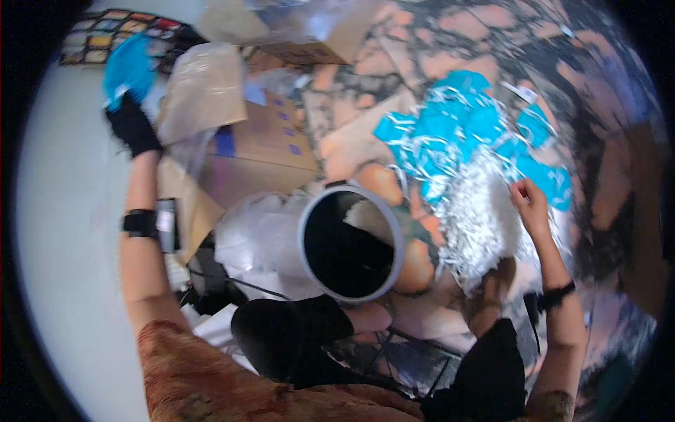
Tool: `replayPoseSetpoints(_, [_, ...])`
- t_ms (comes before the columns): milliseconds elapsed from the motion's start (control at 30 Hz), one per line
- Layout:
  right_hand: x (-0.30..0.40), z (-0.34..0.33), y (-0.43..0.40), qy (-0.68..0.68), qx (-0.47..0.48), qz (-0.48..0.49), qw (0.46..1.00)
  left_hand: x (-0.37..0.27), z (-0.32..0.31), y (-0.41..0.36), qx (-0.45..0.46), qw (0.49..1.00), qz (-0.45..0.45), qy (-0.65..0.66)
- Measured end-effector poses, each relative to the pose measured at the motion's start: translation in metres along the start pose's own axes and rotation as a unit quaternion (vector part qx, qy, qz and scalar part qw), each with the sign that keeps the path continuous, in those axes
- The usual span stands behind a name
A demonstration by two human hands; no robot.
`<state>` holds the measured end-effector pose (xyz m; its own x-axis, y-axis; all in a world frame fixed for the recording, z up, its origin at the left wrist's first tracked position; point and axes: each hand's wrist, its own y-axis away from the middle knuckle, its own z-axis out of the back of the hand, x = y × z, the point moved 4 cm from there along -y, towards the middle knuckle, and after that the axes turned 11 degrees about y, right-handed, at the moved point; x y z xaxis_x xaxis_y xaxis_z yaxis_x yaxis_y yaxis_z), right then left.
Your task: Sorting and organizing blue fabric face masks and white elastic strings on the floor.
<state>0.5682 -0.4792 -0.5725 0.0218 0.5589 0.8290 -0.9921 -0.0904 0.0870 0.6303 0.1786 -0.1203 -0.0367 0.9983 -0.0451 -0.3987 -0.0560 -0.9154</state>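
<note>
My left hand [132, 118], in a black glove, is stretched out at the upper left with its fingers on a bright blue piece [128, 68], probably fabric. At the right, my bare right hand [530, 203] is beside a heap of white stringy material [472, 216]; its thumb and fingers are near each other, and whether they pinch something is unclear. Blue pieces with white strings [459, 124] lie in a pile beyond that heap. Between my arms stands a round bin [398, 264] with a pale rim and a dark inside, a whitish thing within it.
A cardboard box [263, 142] and brown wrapping [203, 87] with clear plastic lie between the bin and my left arm. Another box [337, 37] is at the top. A crumpled translucent bag [258, 237] touches the bin. The floor covering [474, 24] is patterned. My legs flank the bin.
</note>
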Motion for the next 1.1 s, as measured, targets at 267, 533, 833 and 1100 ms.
replayPoseSetpoints(267, [-0.014,-0.008,-0.028,0.276,-0.042,0.06,0.958,0.156,-0.025,0.017,0.245,0.865,0.435,-0.051])
replayPoseSetpoints(533, [-0.044,-0.046,-0.006,0.42,0.084,0.08,0.9,-0.261,-0.162,0.207,0.454,0.849,-0.173,0.209])
replayPoseSetpoints(833, [-0.035,-0.052,0.032,0.32,0.114,0.129,0.932,-0.434,-0.277,0.447,0.7,0.655,-0.073,0.275])
replayPoseSetpoints(1100, [-0.036,0.0,-0.059,0.217,-0.07,-0.026,0.973,-0.429,-0.333,0.531,0.685,0.676,-0.069,0.264])
